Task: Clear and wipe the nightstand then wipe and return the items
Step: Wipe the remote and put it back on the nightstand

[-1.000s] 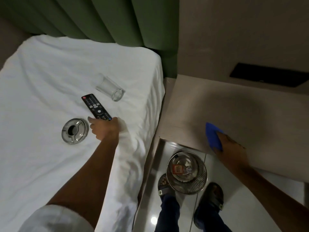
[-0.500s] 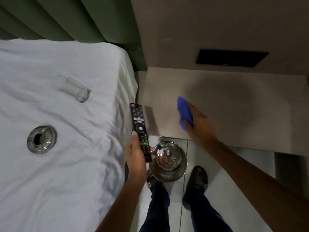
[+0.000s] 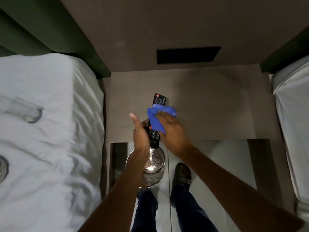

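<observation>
left hand (image 3: 141,133) grips remote (image 3: 158,102); right hand (image 3: 172,129) presses cloth (image 3: 158,117) on it.

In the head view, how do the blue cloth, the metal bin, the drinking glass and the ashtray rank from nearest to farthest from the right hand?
1. blue cloth: under the right hand, on the remote.
2. metal bin: on the floor below the hands.
3. drinking glass: lying on the left bed.
4. ashtray: at the left picture edge, on the bed.
</observation>
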Available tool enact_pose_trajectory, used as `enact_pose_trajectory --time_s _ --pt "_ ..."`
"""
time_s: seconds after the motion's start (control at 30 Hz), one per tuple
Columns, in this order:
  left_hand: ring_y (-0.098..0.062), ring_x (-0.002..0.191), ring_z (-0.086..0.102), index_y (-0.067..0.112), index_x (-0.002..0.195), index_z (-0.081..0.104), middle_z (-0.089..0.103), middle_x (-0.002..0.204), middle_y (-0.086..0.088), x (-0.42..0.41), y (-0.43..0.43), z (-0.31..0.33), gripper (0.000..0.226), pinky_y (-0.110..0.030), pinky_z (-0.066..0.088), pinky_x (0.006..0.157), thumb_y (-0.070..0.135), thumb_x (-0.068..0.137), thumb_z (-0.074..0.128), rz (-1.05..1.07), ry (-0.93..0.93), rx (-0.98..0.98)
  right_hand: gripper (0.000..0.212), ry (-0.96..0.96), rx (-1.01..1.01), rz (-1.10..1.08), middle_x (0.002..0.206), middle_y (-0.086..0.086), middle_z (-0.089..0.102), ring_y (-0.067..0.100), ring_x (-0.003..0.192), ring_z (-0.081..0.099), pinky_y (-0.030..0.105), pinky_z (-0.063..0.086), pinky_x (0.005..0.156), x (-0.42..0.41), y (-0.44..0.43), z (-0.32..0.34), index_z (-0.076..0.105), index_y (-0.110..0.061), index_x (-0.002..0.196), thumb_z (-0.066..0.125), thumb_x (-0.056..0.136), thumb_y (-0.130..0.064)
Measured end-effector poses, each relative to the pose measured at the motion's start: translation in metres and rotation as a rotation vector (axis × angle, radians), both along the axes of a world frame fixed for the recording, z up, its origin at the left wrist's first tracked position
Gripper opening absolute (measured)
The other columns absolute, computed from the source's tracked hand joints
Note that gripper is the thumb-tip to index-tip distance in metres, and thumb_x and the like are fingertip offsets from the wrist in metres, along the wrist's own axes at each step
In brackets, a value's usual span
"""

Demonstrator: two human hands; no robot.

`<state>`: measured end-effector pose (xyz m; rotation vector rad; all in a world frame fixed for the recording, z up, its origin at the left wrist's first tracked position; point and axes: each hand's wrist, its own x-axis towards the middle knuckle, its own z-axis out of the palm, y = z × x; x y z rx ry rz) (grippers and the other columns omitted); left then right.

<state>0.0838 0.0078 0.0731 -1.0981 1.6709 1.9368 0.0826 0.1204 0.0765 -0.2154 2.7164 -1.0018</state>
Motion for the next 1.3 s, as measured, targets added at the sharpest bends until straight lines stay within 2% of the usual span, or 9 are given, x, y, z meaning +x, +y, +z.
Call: enact_pose_trajectory --time_s 0.1,0.2,0.27,0.4,0.7,0.93,1.1,1.23,1.3 --pt "-0.023 0.087 0.072 0.015 0.098 0.072 0.077 0.087 -0.006 -0.026 0.03 -0.022 0.088 -0.037 0.056 0.083 0.079 0.087 0.011 0.077 -0.06 0.124 0.056 0.02 -0.005 -0.008 0.136 0.02 0.053 0.035 0.129 0.047 0.048 0.032 0.11 0.012 0.025 -0.009 0.048 -0.001 0.133 0.046 0.078 -0.013" --pt "-0.026 0.093 0.068 0.007 0.115 0.064 0.072 0.101 -0.013 -0.04 0.058 -0.05 0.072 -0.038 0.054 0.082 0.066 0.095 0.028 0.055 -0.146 0.239 0.053 -0.05 0.0 -0.016 0.135 0.017 0.054 0.034 0.129 0.047 0.045 0.032 0.112 0.023 0.057 -0.019 0.048 -0.005 0.133 0.058 0.081 -0.006" --pt "-0.026 0.092 0.066 0.004 0.125 0.059 0.068 0.104 -0.014 -0.043 0.071 -0.072 0.058 -0.039 0.054 0.081 0.052 0.096 0.045 -0.032 -0.187 0.2 0.05 -0.111 0.022 0.007 0.133 0.012 0.055 0.029 0.123 0.051 0.044 0.038 0.11 0.035 0.075 -0.027 0.047 -0.013 0.133 0.06 0.084 -0.012" --pt "-0.018 0.079 0.064 0.014 0.106 0.059 0.064 0.088 -0.003 -0.047 0.098 -0.089 0.027 -0.03 0.052 0.065 0.039 0.098 0.051 -0.234 -0.159 -0.054 0.05 -0.216 0.024 -0.093 0.127 0.006 0.057 0.02 0.111 0.056 0.037 0.045 0.1 0.053 0.108 -0.039 0.041 -0.018 0.135 0.057 0.088 -0.015" --pt "-0.03 0.104 0.068 0.006 0.121 0.067 0.071 0.116 -0.014 -0.051 0.125 -0.151 0.036 -0.04 0.055 0.093 0.022 0.089 0.068 -0.232 -0.102 -0.272 0.044 -0.204 0.023 -0.306 0.118 0.009 0.061 0.018 0.094 0.057 0.025 0.038 0.079 0.045 0.154 -0.053 0.044 -0.015 0.133 0.056 0.09 -0.02" --pt "-0.024 0.107 0.063 0.016 0.126 0.06 0.065 0.122 -0.004 -0.063 0.098 -0.153 0.046 -0.046 0.056 0.092 0.021 0.083 0.073 -0.213 -0.091 -0.358 0.043 -0.147 0.002 -0.309 0.118 0.013 0.06 0.019 0.092 0.057 0.028 0.042 0.078 0.038 0.136 -0.047 0.044 -0.011 0.133 0.055 0.091 -0.016" --pt "-0.027 0.11 0.062 0.021 0.116 0.065 0.067 0.12 -0.006 -0.057 0.031 -0.116 0.029 -0.033 0.051 0.09 0.015 0.094 0.048 -0.38 0.213 -0.623 0.044 -0.18 0.029 -0.291 0.12 0.013 0.058 0.017 0.085 0.053 0.023 0.042 0.065 0.03 0.091 -0.036 0.04 -0.015 0.135 0.052 0.092 -0.018" --pt "-0.025 0.098 0.062 0.021 0.118 0.06 0.063 0.114 -0.006 -0.063 -0.052 -0.054 0.037 -0.029 0.047 0.08 0.005 0.086 0.052 -0.491 0.482 -0.89 0.052 -0.135 -0.063 -0.272 0.122 0.012 0.058 0.026 0.092 0.061 0.041 0.054 0.077 0.013 0.031 -0.012 0.033 -0.021 0.139 0.051 0.09 -0.016" --pt "-0.024 0.096 0.062 0.023 0.118 0.058 0.062 0.112 -0.003 -0.074 -0.102 -0.019 0.038 -0.033 0.052 0.082 0.009 0.083 0.054 -0.498 0.591 -0.976 0.058 -0.081 -0.121 -0.269 0.125 0.006 0.054 0.023 0.097 0.059 0.038 0.051 0.081 0.0 -0.005 0.003 0.033 -0.021 0.14 0.056 0.088 -0.014"
